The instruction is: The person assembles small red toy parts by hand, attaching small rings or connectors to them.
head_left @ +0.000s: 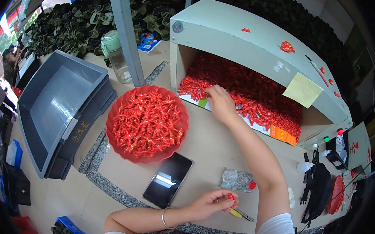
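On the beige worktop (206, 146) we keep the left hand (212, 202) pinching one small red piece (230, 196) steady at lower centre, while the right hand (220, 103), fingers curled narrow, should pick singly from the red pieces in the box (255, 100) at upper right.

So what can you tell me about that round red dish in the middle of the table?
The red dish is a shallow round bowl, plastic by its look, sitting flat on the pale table. It is heaped with small red pieces with bits of yellow and metal. Neither hand touches it. A dark phone lies just below it, stacked grey bins to its left.
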Motion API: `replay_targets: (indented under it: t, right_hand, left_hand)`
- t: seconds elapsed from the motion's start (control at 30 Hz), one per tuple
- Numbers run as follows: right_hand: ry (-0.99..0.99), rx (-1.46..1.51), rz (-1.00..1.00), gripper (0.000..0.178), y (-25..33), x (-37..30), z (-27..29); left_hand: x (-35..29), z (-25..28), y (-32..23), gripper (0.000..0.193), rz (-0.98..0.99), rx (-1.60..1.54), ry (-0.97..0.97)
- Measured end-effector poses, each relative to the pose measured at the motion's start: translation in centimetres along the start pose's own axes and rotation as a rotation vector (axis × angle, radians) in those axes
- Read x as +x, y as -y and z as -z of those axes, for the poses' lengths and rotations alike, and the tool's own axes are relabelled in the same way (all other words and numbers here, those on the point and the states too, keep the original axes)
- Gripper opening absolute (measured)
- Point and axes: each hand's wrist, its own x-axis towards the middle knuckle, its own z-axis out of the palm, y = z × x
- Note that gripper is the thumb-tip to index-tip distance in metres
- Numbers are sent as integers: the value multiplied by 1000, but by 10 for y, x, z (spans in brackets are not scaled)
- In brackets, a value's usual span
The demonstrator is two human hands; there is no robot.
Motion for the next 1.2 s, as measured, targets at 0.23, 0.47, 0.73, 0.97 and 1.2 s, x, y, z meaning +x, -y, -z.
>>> replay_targets:
  t: [0.23, 0.47, 0.73, 0.97, 1.2]
  right_hand:
    - [205, -242, 141, 32, -6, 17, -9]
    - [59, 65, -53, 27, -15, 12, 7]
    - [175, -184, 29, 25, -7, 15, -15]
    - [21, 117, -131, 27, 24, -6, 47]
    - [105, 958, -448, 11, 78, -104, 138]
  left_hand:
    - [0, -3, 1, 29, 17, -46, 4]
    - [1, -3, 5, 29, -19, -61, 8]
    - [6, 0, 10, 29, 14, -16, 53]
    - [5, 0, 10, 27, -48, 6, 51]
    - [4, -1, 14, 23, -128, -14, 19]
